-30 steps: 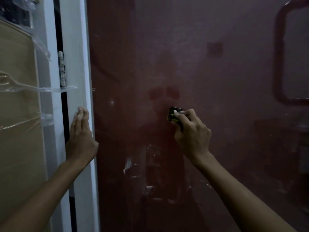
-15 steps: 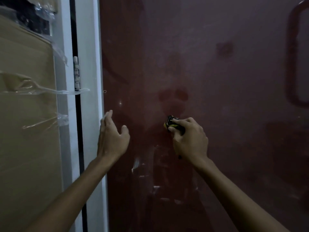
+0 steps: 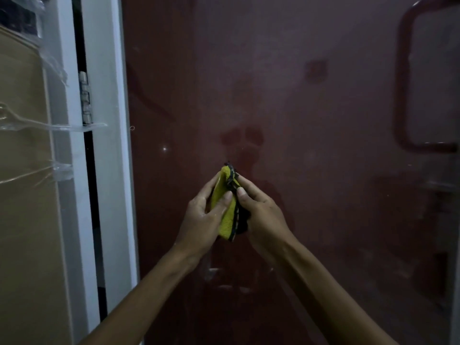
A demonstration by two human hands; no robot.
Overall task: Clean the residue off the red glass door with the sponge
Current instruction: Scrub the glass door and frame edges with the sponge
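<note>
- Before the red glass door point(image 3: 286, 95), just below frame centre, a yellow sponge point(image 3: 227, 210) with a dark scouring layer is held between both hands, clear of the panel as far as can be judged.
- Left hand point(image 3: 201, 217): placed at the sponge's 9 o'clock side; fingers are curled behind the yellow face and the thumb point(image 3: 222, 200) is pressed across its front, so the sponge is gripped.
- Right hand point(image 3: 261, 212): placed at the sponge's 3 o'clock side; the dark edge is pinched between thumb and curled fingers.
- Sponge: stood on end, its upper tip pointed toward 12 o'clock, the yellow side turned left, the dark layer turned right and partly hidden by the right hand.
- Door surface: dark smudges point(image 3: 242, 138) are seen directly at 12 o'clock from the sponge; a squarish mark point(image 3: 316, 69) lies at about 1 o'clock; pale streaks of residue point(image 3: 214, 271) are visible at 6 o'clock, between the forearms.
- Red loop handle point(image 3: 404, 95): mounted at 2 o'clock, near the right frame edge.
- White door frame point(image 3: 107, 170): run vertically at 9 o'clock, with a metal hinge point(image 3: 85, 98) in the dark gap beside it at 10 o'clock.
- Cardboard panel point(image 3: 25, 195): set at the far 9 o'clock edge, with clear plastic wrap point(image 3: 49, 125) stretched from it across to the frame.
</note>
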